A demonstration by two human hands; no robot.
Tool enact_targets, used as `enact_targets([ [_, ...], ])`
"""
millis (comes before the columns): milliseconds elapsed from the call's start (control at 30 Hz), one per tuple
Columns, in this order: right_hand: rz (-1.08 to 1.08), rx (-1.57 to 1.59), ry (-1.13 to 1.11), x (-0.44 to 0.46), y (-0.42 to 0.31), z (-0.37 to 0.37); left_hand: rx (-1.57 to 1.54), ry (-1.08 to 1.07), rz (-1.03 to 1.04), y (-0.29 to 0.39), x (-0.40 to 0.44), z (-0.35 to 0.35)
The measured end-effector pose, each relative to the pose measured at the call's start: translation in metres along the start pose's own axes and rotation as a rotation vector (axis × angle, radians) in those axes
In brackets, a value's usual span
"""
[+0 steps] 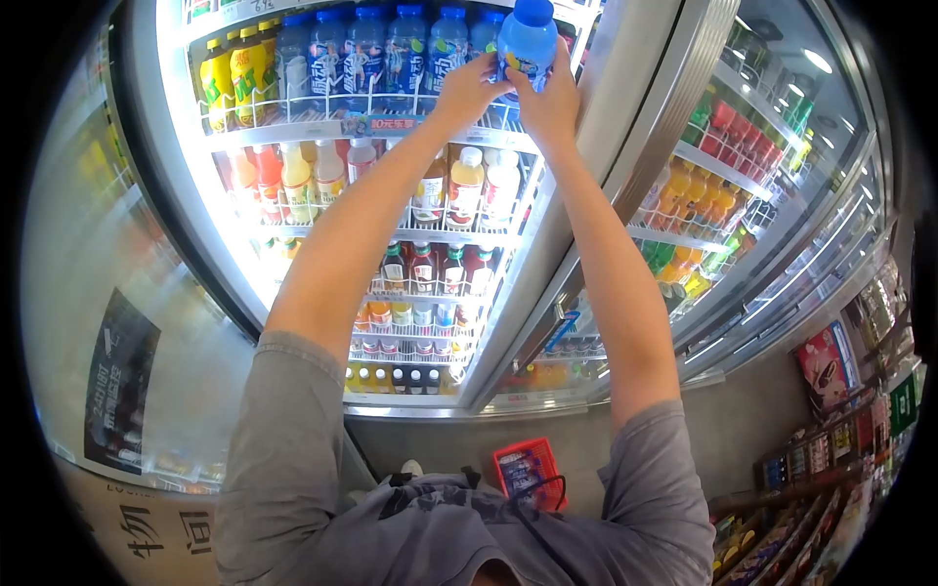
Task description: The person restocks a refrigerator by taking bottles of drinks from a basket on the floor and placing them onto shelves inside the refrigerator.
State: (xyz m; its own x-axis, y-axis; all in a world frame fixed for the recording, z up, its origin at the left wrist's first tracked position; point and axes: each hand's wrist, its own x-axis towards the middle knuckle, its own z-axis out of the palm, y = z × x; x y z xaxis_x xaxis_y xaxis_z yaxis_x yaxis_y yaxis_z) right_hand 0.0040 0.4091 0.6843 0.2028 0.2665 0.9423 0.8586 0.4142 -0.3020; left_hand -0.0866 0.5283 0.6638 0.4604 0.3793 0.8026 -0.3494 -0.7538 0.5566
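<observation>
A blue-capped drink bottle [529,41] is raised at the upper right of the lit, open fridge, in front of the top shelf row. My right hand [550,105] wraps around its right side and lower part, thumb across the label. My left hand [469,96] reaches in from the left, its fingers closed against the bottle's lower left side; part of their contact is hidden. Directly behind stand matching blue drink bottles [405,54] in a row on the wire-fronted shelf, beside yellow bottles [217,83] at the left.
Lower fridge shelves hold juice bottles [465,184] and dark bottles [422,267]. An open glass door [186,293] stands left; a closed fridge door [723,186] is right. On the floor sits a red basket [503,459] with packages. Snack racks [821,459] stand lower right.
</observation>
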Motion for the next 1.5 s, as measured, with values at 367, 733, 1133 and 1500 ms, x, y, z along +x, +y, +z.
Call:
enact_targets([
  [367,0.013,-0.185,0.155,0.013,0.007,0.008,0.076,0.035,0.069,-0.015,0.030,0.017],
  [733,0.005,-0.188,0.168,0.009,0.014,0.015,0.273,0.044,0.107,-0.035,0.035,0.034],
  [1133,0.031,-0.129,0.113,0.010,0.014,0.013,0.510,0.130,0.240,-0.030,0.032,0.018],
  [1500,0.028,-0.185,0.165,0.014,0.025,0.022,0.457,-0.016,0.144,-0.026,0.044,0.010],
])
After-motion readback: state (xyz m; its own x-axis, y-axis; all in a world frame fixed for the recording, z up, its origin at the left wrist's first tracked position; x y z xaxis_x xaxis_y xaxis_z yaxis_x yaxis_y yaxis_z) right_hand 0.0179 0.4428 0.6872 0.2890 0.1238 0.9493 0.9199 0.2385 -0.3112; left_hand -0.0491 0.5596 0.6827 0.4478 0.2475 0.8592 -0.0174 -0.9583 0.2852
